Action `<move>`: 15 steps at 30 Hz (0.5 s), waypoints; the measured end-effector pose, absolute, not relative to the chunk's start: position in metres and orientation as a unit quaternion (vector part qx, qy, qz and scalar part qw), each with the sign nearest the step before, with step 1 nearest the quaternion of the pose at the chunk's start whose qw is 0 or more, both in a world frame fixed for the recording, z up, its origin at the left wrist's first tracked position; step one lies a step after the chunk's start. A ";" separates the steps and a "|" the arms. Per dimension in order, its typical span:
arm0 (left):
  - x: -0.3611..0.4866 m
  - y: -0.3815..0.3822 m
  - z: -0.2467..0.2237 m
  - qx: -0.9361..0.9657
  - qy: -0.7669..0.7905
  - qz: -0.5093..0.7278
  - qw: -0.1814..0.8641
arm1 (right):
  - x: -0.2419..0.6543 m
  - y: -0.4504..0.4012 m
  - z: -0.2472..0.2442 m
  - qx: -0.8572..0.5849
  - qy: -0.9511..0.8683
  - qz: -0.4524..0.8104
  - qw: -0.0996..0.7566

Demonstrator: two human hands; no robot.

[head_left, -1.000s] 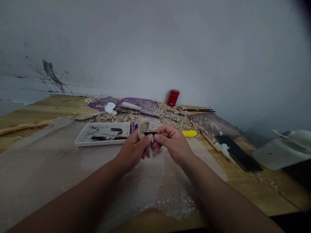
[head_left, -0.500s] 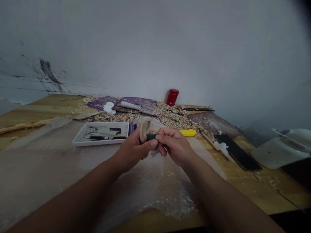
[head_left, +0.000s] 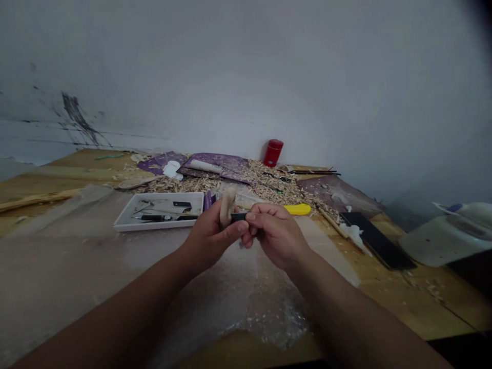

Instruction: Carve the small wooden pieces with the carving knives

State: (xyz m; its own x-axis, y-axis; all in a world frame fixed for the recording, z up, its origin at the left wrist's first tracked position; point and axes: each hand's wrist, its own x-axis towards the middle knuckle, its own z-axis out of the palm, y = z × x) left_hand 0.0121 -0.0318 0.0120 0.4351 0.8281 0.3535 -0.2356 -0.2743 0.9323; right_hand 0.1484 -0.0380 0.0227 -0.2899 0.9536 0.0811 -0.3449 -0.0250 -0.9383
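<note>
My left hand [head_left: 209, 234] is wrapped round a pale carved wooden piece [head_left: 227, 206], whose rounded top sticks up above the fingers. Between finger and thumb my right hand [head_left: 279, 233] pinches a small dark flat strip [head_left: 238, 217]. The strip presses against the wood's right side, and my left thumb lies just below it. Both hands meet above the plastic sheet, so the lower part of the wood is hidden. Just beyond my right hand shows a yellow handle [head_left: 299, 209].
A white tray [head_left: 120, 220] with small tools stands to the left. Wood shavings [head_left: 282, 190] heap along the back, with purple sheets [head_left: 226, 161] and a red can [head_left: 273, 152]. At right lie a stick [head_left: 331, 223], a black phone-like slab [head_left: 378, 243] and a whitish container [head_left: 442, 241].
The wooden piece has turned a little in my left hand and now shows a narrower side. My right fingers have curled slightly, still pinching the dark strip.
</note>
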 end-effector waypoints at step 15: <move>0.011 -0.030 0.005 0.640 0.204 0.478 0.566 | 0.142 -0.044 0.022 -0.268 -0.442 0.674 0.527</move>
